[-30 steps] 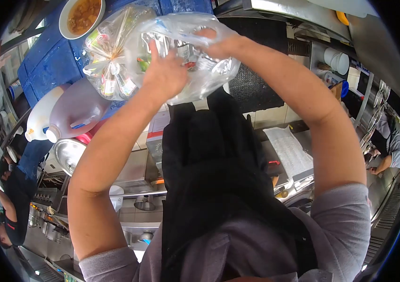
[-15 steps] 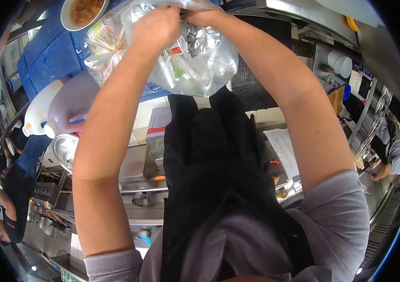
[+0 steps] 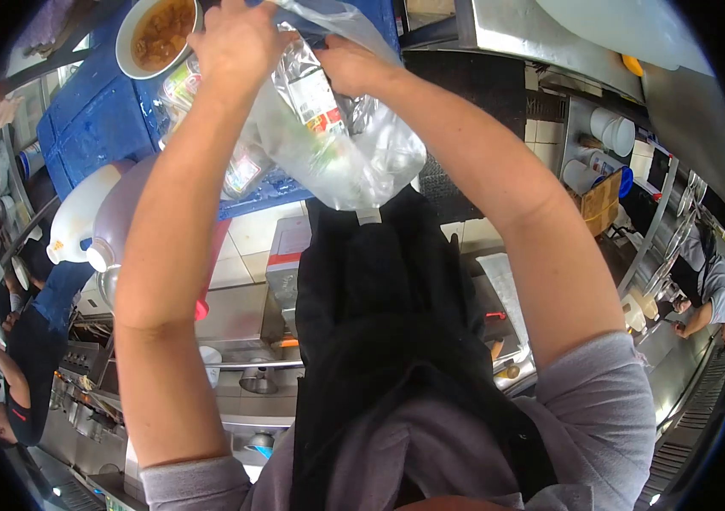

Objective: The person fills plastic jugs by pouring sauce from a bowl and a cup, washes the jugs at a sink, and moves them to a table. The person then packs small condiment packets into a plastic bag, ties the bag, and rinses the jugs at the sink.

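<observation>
A clear plastic bag (image 3: 341, 175) hangs over the front edge of a blue board or lid. Inside it lie silvery packets with printed labels (image 3: 310, 100). My left hand (image 3: 239, 47) is at the bag's left side, fingers spread, its thumb side against the plastic. My right hand (image 3: 350, 66) is at the other side of the mouth, fingers curled on the film; its fingertips are partly hidden. More clear-wrapped packets (image 3: 243, 170) lie beside and beneath my left forearm. A white bowl of brown soup with chunks (image 3: 158, 38) stands just left of my left hand.
The blue surface (image 3: 94, 123) carries the bowl and packets. Two large jugs, one whitish (image 3: 77, 217) and one with dark liquid (image 3: 120, 209), stand at left. A dark mat (image 3: 465, 128) lies at right. Other people (image 3: 34, 358) stand at both sides. White tubs (image 3: 618, 128) fill a right-hand shelf.
My hands have moved apart, the left one going left and the right one slightly down. The bag's mouth is wider, showing the silvery packets more clearly. The view has shifted slightly.
</observation>
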The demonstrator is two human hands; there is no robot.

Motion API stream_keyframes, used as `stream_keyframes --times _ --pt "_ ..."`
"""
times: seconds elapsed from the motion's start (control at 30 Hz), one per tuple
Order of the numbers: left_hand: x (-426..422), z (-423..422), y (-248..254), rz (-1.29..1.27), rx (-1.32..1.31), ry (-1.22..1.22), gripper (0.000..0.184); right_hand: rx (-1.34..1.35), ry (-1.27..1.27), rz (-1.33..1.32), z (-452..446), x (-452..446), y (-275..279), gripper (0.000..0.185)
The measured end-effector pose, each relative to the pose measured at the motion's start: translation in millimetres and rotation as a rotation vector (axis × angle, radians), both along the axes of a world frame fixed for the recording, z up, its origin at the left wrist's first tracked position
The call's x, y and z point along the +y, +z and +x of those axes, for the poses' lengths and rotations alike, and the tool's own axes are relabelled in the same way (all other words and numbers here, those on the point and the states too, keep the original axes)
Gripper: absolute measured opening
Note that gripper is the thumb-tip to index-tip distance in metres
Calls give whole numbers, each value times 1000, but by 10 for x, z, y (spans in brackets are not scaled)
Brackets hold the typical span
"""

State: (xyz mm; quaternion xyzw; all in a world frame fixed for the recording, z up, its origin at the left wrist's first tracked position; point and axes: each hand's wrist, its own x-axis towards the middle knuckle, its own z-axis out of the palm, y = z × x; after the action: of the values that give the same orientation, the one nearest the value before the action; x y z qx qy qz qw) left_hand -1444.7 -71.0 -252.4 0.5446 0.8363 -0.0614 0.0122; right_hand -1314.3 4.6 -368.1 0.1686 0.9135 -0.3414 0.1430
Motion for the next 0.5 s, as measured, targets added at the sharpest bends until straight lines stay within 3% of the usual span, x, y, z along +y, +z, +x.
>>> stream_keyframes --times 0.07,0.13,0.2,0.23,0.5 --pt "49 -143 -153 161 -209 132 42 0 -41 86 -41 -57 -124 35" --pt "86 -118 62 250 -260 102 51 -10 -61 71 -40 -152 71 35" --pt "155 -103 301 7 -315 124 86 -157 -7 -13 -29 -239 303 37" --pt "143 -131 246 72 -295 98 42 -180 30 -6 26 -313 433 38" --pt "-112 -197 665 -16 -318 42 43 29 60 161 413 -494 438 34"
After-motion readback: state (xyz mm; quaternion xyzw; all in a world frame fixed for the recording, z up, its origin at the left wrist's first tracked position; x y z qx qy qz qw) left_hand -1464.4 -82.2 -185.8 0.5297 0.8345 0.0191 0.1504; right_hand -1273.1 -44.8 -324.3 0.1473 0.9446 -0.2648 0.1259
